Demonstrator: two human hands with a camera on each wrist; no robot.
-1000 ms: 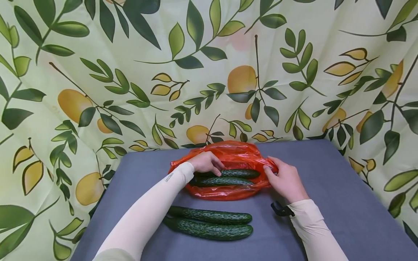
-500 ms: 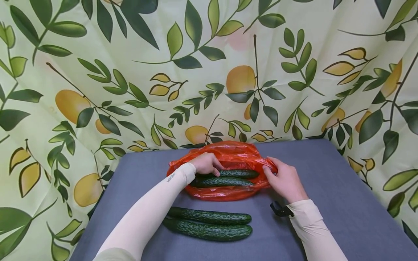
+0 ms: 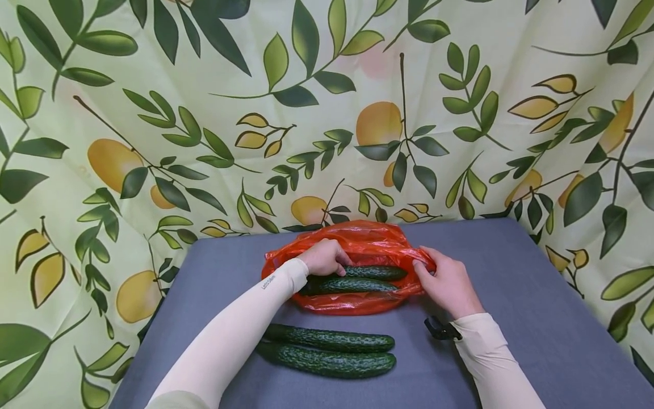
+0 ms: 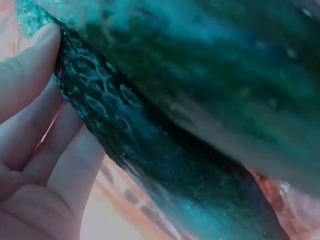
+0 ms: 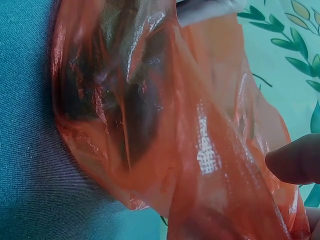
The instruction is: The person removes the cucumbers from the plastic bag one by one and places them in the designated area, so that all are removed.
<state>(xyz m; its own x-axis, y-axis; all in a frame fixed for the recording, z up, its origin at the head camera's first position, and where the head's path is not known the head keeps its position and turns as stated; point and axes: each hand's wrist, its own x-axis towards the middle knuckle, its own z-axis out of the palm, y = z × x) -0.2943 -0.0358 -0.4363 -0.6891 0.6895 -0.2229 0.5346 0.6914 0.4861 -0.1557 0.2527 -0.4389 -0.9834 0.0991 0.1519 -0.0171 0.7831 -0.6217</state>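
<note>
Two cucumbers (image 3: 352, 285) in a red bag (image 3: 357, 232)

The left hand (image 3: 324, 258) is inside the bag, thumb and fingers gripping what looks like the back cucumber (image 3: 378, 272). The right hand (image 3: 449, 281) pinches the bag's edge. Two loose cucumbers (image 3: 332, 360) lie on the table (image 3: 511, 272) in front. Each should feel firm, bumpy and a little heavy — the fat middle seems best to hold. The bag (thin and shiny) could tear. The left wrist view shows fingers tucked behind the cucumber — hidden from the head view. The right wrist view shows dark cucumber ends (image 5: 142, 120) through the plastic.
</note>
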